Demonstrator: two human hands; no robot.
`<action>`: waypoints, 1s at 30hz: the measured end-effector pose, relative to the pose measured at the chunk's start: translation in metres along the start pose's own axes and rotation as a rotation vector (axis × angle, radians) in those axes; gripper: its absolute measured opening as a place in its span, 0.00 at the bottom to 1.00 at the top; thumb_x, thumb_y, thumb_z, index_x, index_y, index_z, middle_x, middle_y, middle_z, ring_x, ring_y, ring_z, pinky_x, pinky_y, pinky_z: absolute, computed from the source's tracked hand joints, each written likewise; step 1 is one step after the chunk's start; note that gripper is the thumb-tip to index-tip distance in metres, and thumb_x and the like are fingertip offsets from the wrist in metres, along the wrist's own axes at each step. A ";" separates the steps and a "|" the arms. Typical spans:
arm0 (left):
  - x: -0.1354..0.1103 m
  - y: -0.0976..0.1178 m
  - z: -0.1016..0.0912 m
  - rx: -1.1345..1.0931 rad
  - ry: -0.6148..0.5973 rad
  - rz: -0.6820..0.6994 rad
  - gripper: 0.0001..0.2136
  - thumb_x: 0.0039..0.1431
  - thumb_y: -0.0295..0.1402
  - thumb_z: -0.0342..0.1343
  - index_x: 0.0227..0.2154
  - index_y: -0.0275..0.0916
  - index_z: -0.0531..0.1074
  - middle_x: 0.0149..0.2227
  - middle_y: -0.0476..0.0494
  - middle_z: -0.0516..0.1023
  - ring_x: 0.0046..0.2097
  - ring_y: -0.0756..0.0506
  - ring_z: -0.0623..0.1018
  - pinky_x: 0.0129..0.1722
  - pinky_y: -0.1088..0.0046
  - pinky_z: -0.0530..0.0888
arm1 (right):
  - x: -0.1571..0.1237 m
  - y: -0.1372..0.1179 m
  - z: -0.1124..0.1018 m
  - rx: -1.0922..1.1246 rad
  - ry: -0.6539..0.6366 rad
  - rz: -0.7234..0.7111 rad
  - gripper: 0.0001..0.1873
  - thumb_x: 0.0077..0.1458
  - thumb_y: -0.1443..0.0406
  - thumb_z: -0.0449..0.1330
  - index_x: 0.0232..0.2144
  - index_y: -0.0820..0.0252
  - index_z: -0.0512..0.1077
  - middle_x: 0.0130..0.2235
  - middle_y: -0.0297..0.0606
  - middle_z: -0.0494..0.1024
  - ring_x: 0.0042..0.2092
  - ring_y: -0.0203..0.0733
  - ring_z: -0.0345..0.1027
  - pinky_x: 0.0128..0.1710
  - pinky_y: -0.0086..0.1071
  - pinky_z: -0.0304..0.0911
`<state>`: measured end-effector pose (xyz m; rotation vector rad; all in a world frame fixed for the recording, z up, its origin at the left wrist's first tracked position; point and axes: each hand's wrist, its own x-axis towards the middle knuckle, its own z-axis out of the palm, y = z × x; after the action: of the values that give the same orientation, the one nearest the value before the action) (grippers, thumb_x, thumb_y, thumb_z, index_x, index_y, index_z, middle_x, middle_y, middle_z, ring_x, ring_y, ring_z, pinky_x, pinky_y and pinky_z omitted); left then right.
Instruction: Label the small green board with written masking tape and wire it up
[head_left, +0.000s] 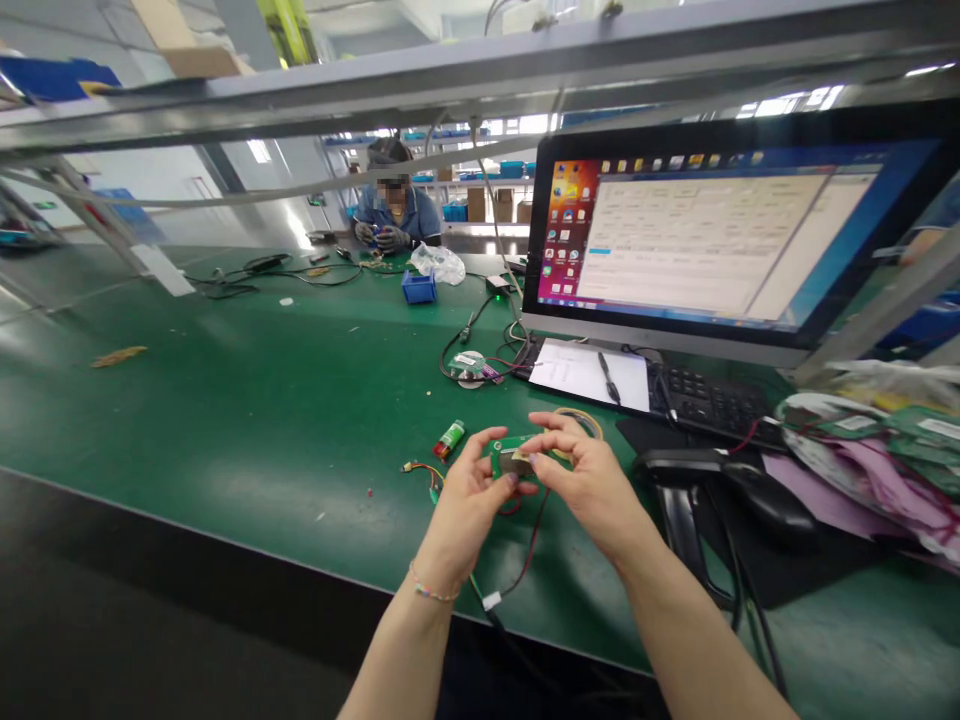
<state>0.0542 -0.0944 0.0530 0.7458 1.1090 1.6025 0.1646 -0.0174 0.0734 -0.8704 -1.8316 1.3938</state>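
Between my two hands, just above the green table, is a small green circuit board (514, 457) with a greyish block on its face. My left hand (480, 480) grips its left side, fingers curled round the edge. On the right, my right hand (574, 465) pinches the board's other side with thumb and fingers. Red and black wires (534, 545) run down from it to a white connector (491, 600). A green and red battery (448, 440) lies just beyond my left hand, near a thin multicoloured cable (421, 466). A loop of yellowish wire (585, 420) shows behind my right hand.
A monitor (712, 230) stands at the right behind a keyboard (705, 395), paper (592, 375) and pen (609, 380). A black barcode scanner (690, 490) and bagged boards (862, 430) lie right. Farther off are a blue bin (418, 288) and a co-worker (397, 205). A shelf crosses overhead.
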 end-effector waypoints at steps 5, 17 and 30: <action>-0.003 -0.008 0.007 0.047 -0.009 -0.050 0.21 0.50 0.25 0.55 0.47 0.38 0.57 0.33 0.47 0.73 0.30 0.52 0.75 0.32 0.82 0.69 | 0.003 0.009 -0.010 -0.129 -0.012 0.015 0.07 0.43 0.67 0.56 0.26 0.59 0.75 0.50 0.40 0.66 0.54 0.44 0.57 0.56 0.42 0.49; -0.005 -0.012 0.015 0.088 0.003 -0.019 0.13 0.55 0.35 0.52 0.42 0.38 0.60 0.34 0.46 0.73 0.35 0.49 0.73 0.33 0.76 0.72 | 0.001 0.013 -0.008 -0.237 -0.041 -0.101 0.08 0.45 0.68 0.55 0.26 0.58 0.75 0.48 0.40 0.69 0.49 0.42 0.63 0.47 0.37 0.58; -0.005 -0.017 0.016 0.160 0.184 0.116 0.09 0.56 0.36 0.51 0.38 0.39 0.62 0.28 0.51 0.68 0.30 0.52 0.71 0.29 0.79 0.71 | -0.016 0.016 0.006 -0.564 0.218 -0.685 0.11 0.51 0.72 0.53 0.33 0.61 0.74 0.44 0.42 0.73 0.51 0.45 0.61 0.54 0.47 0.54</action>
<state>0.0764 -0.0927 0.0437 0.7912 1.3600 1.7213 0.1705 -0.0302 0.0545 -0.5276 -2.0939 0.3511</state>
